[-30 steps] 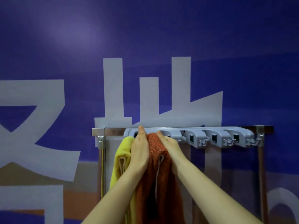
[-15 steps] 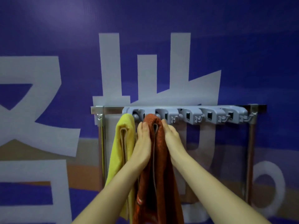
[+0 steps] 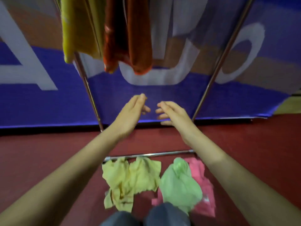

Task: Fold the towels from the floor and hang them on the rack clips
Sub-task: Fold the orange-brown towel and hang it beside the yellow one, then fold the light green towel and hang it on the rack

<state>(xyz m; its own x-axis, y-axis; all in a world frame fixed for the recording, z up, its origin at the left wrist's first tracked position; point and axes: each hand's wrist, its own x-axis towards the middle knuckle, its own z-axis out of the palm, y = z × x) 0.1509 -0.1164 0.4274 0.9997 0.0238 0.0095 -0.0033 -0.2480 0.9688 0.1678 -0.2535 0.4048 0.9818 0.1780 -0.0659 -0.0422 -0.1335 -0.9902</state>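
A yellow towel (image 3: 78, 26) and a rust-orange towel (image 3: 128, 33) hang from the top of the frame; the clips are out of view. On the dark red floor lie a crumpled pale yellow towel (image 3: 130, 180), a light green towel (image 3: 179, 183) and a pink towel (image 3: 203, 190) partly under the green one. My left hand (image 3: 132, 115) and my right hand (image 3: 172, 115) float side by side above the floor, fingers loosely bent, holding nothing.
The rack's chrome legs (image 3: 88, 88) slant down either side of my hands, and its bottom bar (image 3: 149, 155) lies across the floor just behind the towels. A blue banner (image 3: 48, 103) backs the rack. My knees (image 3: 146, 217) show at the bottom edge.
Both hands have let go of the rust-orange towel, which stays hanging. My view has swung down from the clip rail to the floor towels, and my hands have dropped low.
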